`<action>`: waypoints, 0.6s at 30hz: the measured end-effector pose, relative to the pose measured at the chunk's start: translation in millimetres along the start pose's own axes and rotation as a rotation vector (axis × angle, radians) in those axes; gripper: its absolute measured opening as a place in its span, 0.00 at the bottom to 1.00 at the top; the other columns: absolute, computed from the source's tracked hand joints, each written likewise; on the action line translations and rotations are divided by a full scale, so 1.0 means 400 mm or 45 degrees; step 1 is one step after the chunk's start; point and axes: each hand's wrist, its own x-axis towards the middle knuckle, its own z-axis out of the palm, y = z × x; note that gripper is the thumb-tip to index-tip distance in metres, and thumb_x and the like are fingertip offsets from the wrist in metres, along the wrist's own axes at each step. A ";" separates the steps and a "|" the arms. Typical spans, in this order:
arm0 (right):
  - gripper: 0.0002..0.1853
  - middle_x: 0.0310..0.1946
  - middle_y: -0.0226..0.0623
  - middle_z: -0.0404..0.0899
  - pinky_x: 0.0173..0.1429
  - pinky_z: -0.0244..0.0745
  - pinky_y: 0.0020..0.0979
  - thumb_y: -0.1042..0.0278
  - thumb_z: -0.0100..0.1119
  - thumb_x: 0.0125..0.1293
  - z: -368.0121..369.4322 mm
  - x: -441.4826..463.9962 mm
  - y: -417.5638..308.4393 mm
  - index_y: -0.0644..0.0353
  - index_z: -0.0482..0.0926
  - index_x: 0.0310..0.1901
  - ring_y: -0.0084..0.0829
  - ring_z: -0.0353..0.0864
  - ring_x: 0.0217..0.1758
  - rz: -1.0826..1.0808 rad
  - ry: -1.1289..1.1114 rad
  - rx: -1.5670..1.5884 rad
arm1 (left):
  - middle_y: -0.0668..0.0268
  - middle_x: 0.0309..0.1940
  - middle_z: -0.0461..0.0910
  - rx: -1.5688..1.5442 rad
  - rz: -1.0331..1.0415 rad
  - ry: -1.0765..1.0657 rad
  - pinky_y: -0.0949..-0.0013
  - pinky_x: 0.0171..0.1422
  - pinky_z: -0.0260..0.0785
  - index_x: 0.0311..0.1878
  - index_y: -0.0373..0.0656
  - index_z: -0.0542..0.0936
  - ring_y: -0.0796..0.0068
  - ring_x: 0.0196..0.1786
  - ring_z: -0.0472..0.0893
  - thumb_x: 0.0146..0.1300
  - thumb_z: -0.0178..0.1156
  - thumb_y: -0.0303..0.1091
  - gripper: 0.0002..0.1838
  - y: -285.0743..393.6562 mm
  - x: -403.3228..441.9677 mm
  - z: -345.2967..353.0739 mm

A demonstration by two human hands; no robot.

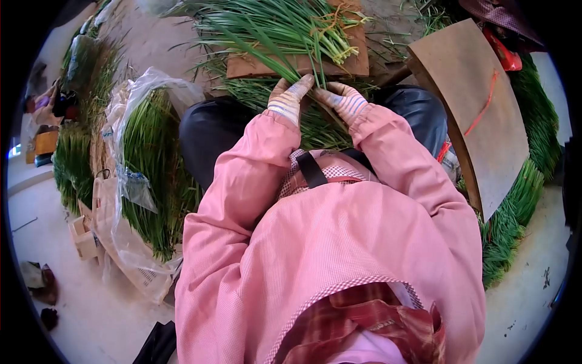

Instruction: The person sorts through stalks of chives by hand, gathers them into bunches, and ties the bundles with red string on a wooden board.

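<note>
My left hand, in a striped work glove, is closed on a few long green chive leaves that slant up and to the left. Close beside it, my gloved right hand pinches thin chive stalks, its fingertips near the left thumb. Just beyond both hands, a pile of chives lies across a wooden board, pale stem ends to the right. More loose chives lie below my hands, between my knees.
At the left, a clear plastic bag partly wraps a large chive bundle. A brown board with a red string stands at the right, beside more stacked chives. Another person's hand shows at the far left.
</note>
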 end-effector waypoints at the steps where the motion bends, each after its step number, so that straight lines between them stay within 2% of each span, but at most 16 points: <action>1: 0.13 0.26 0.26 0.75 0.29 0.66 0.21 0.63 0.61 0.54 0.010 0.016 0.007 0.59 0.76 0.40 0.18 0.71 0.25 -0.075 0.041 0.051 | 0.67 0.32 0.76 0.075 0.098 0.034 0.71 0.33 0.70 0.42 0.44 0.74 0.74 0.31 0.76 0.50 0.63 0.29 0.14 0.002 -0.002 -0.005; 2: 0.11 0.26 0.26 0.75 0.29 0.66 0.21 0.64 0.60 0.55 0.014 0.027 0.011 0.58 0.76 0.39 0.18 0.71 0.25 -0.146 0.081 0.102 | 0.67 0.32 0.76 0.078 0.105 0.047 0.71 0.33 0.70 0.42 0.44 0.74 0.74 0.31 0.76 0.50 0.63 0.29 0.14 0.009 -0.003 -0.013; 4: 0.10 0.27 0.27 0.77 0.32 0.68 0.22 0.67 0.59 0.56 -0.002 0.052 0.019 0.60 0.77 0.39 0.18 0.72 0.28 -0.080 0.074 -0.006 | 0.72 0.26 0.76 0.430 0.100 0.198 0.77 0.28 0.67 0.38 0.47 0.77 0.80 0.26 0.74 0.48 0.65 0.33 0.12 0.021 0.005 -0.039; 5: 0.11 0.28 0.28 0.77 0.34 0.68 0.22 0.67 0.59 0.56 -0.018 0.084 0.040 0.61 0.77 0.40 0.18 0.72 0.29 -0.244 0.140 -0.246 | 0.75 0.21 0.74 0.480 0.140 0.245 0.79 0.23 0.65 0.34 0.47 0.79 0.83 0.21 0.72 0.48 0.66 0.37 0.11 0.020 0.011 -0.048; 6: 0.12 0.29 0.29 0.78 0.35 0.69 0.22 0.67 0.60 0.55 -0.018 0.097 0.037 0.61 0.77 0.41 0.19 0.72 0.30 -0.409 0.207 -0.486 | 0.75 0.21 0.74 0.483 0.141 0.250 0.79 0.23 0.65 0.34 0.47 0.79 0.83 0.21 0.72 0.48 0.66 0.37 0.11 0.032 0.007 -0.048; 8: 0.15 0.31 0.32 0.78 0.37 0.68 0.22 0.64 0.60 0.54 -0.029 0.104 0.033 0.64 0.76 0.41 0.18 0.72 0.31 -0.442 0.173 -0.576 | 0.74 0.21 0.74 0.682 0.097 0.199 0.79 0.19 0.63 0.35 0.46 0.79 0.83 0.19 0.71 0.48 0.66 0.39 0.12 0.061 -0.002 -0.047; 10: 0.17 0.30 0.34 0.78 0.37 0.69 0.24 0.63 0.60 0.54 -0.007 0.080 0.005 0.66 0.76 0.41 0.20 0.72 0.30 -0.413 0.271 -0.921 | 0.72 0.20 0.74 0.663 0.277 0.216 0.78 0.19 0.62 0.35 0.47 0.77 0.81 0.18 0.71 0.48 0.66 0.42 0.14 0.082 0.001 -0.052; 11: 0.18 0.31 0.39 0.79 0.38 0.69 0.27 0.59 0.60 0.53 -0.028 0.100 0.010 0.66 0.76 0.40 0.25 0.74 0.30 -0.379 0.236 -1.184 | 0.71 0.21 0.74 0.607 0.361 0.209 0.77 0.20 0.63 0.35 0.47 0.77 0.80 0.18 0.71 0.48 0.65 0.44 0.14 0.106 0.020 -0.075; 12: 0.19 0.33 0.43 0.78 0.40 0.70 0.31 0.57 0.60 0.51 -0.028 0.065 -0.013 0.63 0.77 0.39 0.35 0.77 0.34 -0.347 0.263 -1.433 | 0.70 0.21 0.74 0.712 0.433 0.323 0.76 0.22 0.63 0.34 0.46 0.76 0.80 0.19 0.71 0.48 0.64 0.47 0.17 0.173 0.020 -0.085; 13: 0.21 0.36 0.47 0.77 0.43 0.69 0.31 0.55 0.60 0.49 -0.054 0.042 0.017 0.63 0.77 0.39 0.40 0.76 0.40 -0.379 0.377 -1.449 | 0.69 0.21 0.73 0.818 0.495 0.446 0.75 0.24 0.63 0.34 0.44 0.75 0.79 0.20 0.70 0.48 0.63 0.50 0.19 0.242 0.019 -0.093; 14: 0.25 0.39 0.48 0.76 0.47 0.69 0.31 0.54 0.61 0.47 -0.091 0.032 0.032 0.64 0.75 0.43 0.43 0.75 0.43 -0.251 0.222 -1.659 | 0.68 0.20 0.74 0.787 0.693 0.510 0.73 0.17 0.64 0.35 0.42 0.73 0.79 0.16 0.71 0.54 0.60 0.38 0.11 0.317 -0.017 -0.054; 15: 0.30 0.42 0.49 0.75 0.51 0.67 0.31 0.48 0.61 0.46 -0.126 0.022 0.045 0.64 0.74 0.46 0.43 0.74 0.46 -0.008 0.010 -1.896 | 0.67 0.23 0.74 0.675 0.725 0.481 0.75 0.25 0.62 0.37 0.42 0.76 0.79 0.21 0.70 0.47 0.65 0.46 0.19 0.352 0.006 -0.095; 16: 0.33 0.44 0.49 0.74 0.53 0.66 0.33 0.44 0.61 0.44 -0.123 -0.019 0.024 0.62 0.73 0.47 0.42 0.73 0.48 0.185 -0.164 -2.132 | 0.69 0.22 0.74 0.581 0.681 0.248 0.74 0.18 0.64 0.37 0.40 0.75 0.79 0.19 0.71 0.53 0.60 0.36 0.12 0.395 -0.004 -0.112; 17: 0.35 0.44 0.49 0.74 0.54 0.65 0.34 0.40 0.60 0.42 -0.115 -0.048 -0.005 0.61 0.74 0.47 0.42 0.72 0.50 0.349 -0.253 -2.149 | 0.68 0.24 0.75 0.577 0.631 0.089 0.74 0.20 0.65 0.37 0.40 0.75 0.78 0.20 0.72 0.52 0.60 0.35 0.12 0.424 -0.014 -0.123; 18: 0.31 0.42 0.48 0.75 0.52 0.67 0.32 0.43 0.58 0.47 -0.121 -0.040 -0.011 0.61 0.74 0.46 0.38 0.74 0.47 0.346 -0.191 -2.224 | 0.67 0.25 0.75 0.576 0.573 -0.074 0.74 0.22 0.67 0.38 0.40 0.75 0.78 0.22 0.73 0.51 0.61 0.33 0.12 0.440 -0.024 -0.124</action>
